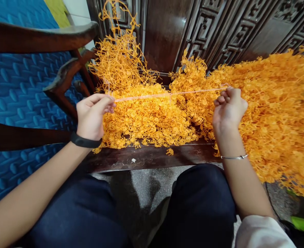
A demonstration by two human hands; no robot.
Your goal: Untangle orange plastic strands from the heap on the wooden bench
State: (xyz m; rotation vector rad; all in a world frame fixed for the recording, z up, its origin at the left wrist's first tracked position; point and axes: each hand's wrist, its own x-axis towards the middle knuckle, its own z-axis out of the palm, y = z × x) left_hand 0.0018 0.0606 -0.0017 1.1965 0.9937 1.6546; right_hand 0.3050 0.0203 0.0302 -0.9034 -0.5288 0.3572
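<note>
A thin pink string (141, 97) is stretched taut, nearly level, between my two hands. My left hand (91, 112), with a black band at the wrist, pinches one end, and a short tail rises beside its fingers. At the other end my right hand (228, 106) is closed on the string, its palm side turned up; a thin silver bangle circles that wrist. Below and behind the string lies a heap of small orange plastic pieces (152, 120), several of them tangled together. A taller bunch of orange strands (118, 65) stands behind my left hand.
The heap rests on a dark wooden bench (121, 160) with a carved back (167, 34). A wooden armrest (64, 79) stands at the left, before a blue textured surface (20, 89). A larger orange pile (278, 117) spreads at right. My knees are below the bench edge.
</note>
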